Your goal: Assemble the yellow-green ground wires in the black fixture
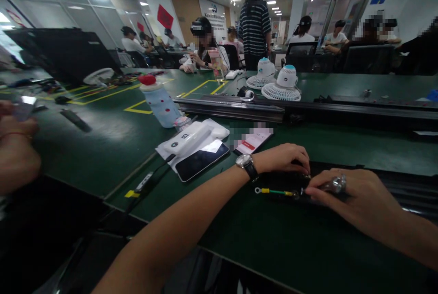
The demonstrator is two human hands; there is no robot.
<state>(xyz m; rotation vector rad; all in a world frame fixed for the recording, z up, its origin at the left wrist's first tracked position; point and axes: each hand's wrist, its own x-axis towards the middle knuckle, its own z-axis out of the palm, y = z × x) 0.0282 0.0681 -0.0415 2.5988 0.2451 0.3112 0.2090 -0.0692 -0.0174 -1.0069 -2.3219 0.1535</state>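
My left hand [290,159], with a watch [244,161] on its wrist, reaches over a long black bar [383,184] at the right. Its fingers are bent down and closed at the bar's end; what they grip is hidden. From the right, my right hand [352,191] pinches thumb and forefinger together close to the left fingertips. A tiny pale bit shows at that pinch, too small to name. Just left of it, a short green and yellow wire [275,191] with a ring terminal lies along the bar's near side.
Left of my forearm lie a dark-screened phone [201,161], a white device [190,139] and a lit phone [253,139]. Beyond them stand a blue bottle [160,104], metal rails [232,107] and two fans [282,86]. A co-worker's hands [17,125] hold something at far left.
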